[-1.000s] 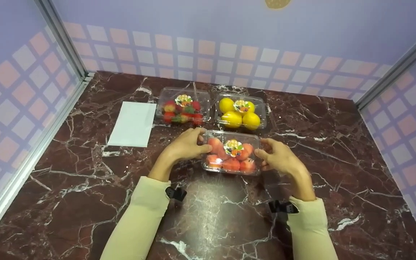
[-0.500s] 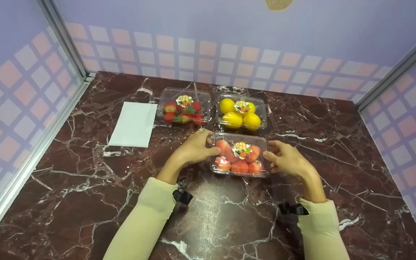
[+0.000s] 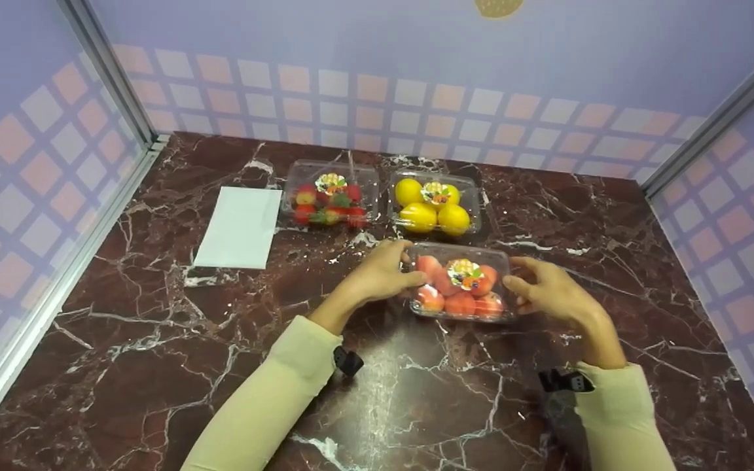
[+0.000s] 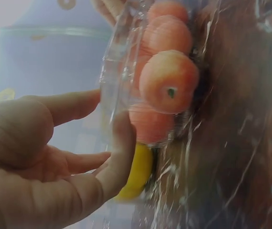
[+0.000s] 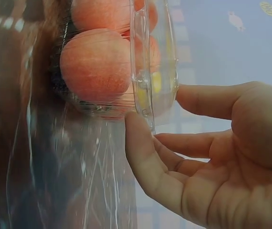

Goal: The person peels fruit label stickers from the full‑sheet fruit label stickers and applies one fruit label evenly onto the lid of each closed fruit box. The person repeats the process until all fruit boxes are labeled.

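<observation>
A clear plastic clamshell box of peaches [image 3: 459,304] with a round fruit sticker on its lid lies between my two hands, in front of the box of lemons. Its left end is gripped by my left hand [image 3: 377,275], thumb on the lid's edge and fingers down the side. My right hand [image 3: 554,291] holds the opposite end the same way. In the left wrist view a peach [image 4: 169,81] shows through the clear wall, beside the left fingers [image 4: 119,157]. The right wrist view has another peach [image 5: 97,64] close to the right fingertips.
Behind stand a clear box of strawberries [image 3: 331,212] and a clear box of lemons [image 3: 436,206], side by side. A white sheet [image 3: 239,227] lies left of them on the dark red marbled table [image 3: 154,340]. Tiled-pattern panels [image 3: 377,98] enclose the back and sides.
Both hands have moved the box of peaches steadily to the right over the table, keeping hold of its ends. The other boxes and the white sheet have stayed put.
</observation>
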{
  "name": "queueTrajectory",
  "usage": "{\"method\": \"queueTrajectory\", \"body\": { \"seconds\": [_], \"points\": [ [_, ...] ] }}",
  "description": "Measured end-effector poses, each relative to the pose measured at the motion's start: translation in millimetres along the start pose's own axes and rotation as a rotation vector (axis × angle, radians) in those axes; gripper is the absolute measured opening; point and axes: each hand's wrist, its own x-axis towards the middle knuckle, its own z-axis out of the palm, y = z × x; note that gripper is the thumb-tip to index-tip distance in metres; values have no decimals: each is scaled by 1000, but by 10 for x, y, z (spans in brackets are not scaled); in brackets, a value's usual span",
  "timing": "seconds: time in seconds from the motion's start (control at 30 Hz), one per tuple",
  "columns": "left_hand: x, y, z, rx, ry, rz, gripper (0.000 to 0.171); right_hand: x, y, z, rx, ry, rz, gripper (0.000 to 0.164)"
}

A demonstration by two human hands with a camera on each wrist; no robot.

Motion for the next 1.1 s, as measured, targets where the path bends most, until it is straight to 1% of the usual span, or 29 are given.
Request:
{"method": "queueTrajectory", "body": {
  "seconds": [0.13,0.23,0.3,0.4,0.5,0.67,0.73,0.9,1.0,1.1],
  "points": [
    [59,96,124,24,-23,-4,73,-63,104,-117,-1,6,14,67],
    [116,159,225,18,-36,3,72,-115,185,-206,29,9,35,69],
    [161,197,298,2,-40,5,70,-147,241,-268,27,15,43,69],
    [219,265,415,-11,-34,1,70,-186,325,-370,22,16,50,68],
    [275,330,546,-18,-20,-9,70,-225,413,-477,-14,25,52,66],
    [361,442,737,-61,8,-15,70,-297,542,-642,-35,34,67,66],
    [394,487,785,-85,17,-15,69,-314,589,-696,-27,34,69,67],
    [484,581,868,-110,39,-21,67,-323,671,-811,-20,42,75,67],
    [539,616,913,-124,41,-23,69,-309,702,-878,-26,51,90,68],
    [589,648,959,-163,37,-19,71,-283,726,-942,-45,65,111,68]
  ]
}}
